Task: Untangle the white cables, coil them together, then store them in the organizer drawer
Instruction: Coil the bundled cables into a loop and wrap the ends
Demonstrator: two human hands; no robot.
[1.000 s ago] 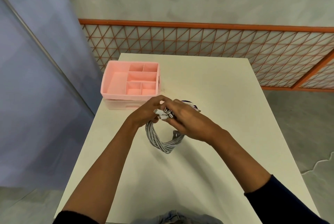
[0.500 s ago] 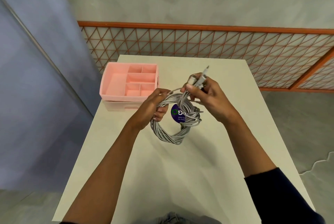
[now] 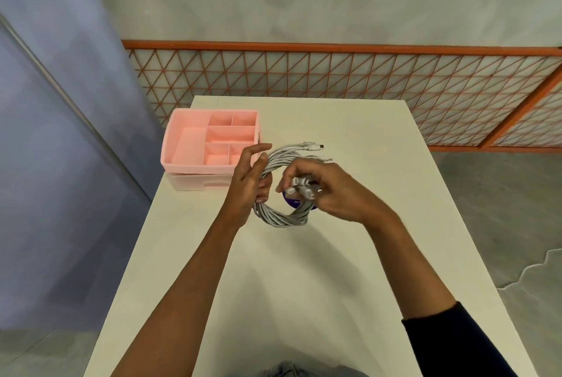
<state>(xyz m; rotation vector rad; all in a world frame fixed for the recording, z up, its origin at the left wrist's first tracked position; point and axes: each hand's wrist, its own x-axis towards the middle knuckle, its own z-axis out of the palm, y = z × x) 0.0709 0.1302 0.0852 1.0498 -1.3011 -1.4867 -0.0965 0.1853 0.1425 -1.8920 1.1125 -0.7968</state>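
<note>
Gripping coil point(image 3: 282, 220) w/ left hand point(image 3: 246, 185); top plugs point(image 3: 311, 145) pointing right.

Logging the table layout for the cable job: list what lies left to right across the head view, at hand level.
Pink organizer → left hand → coil of white cables, gripped by both hands → right hand.

desk point(image 3: 380, 133) is wide open right and near, only the pink organizer point(image 3: 194, 168) far-left and the cable coil point(image 3: 282, 220) just beside it get in the way
</note>
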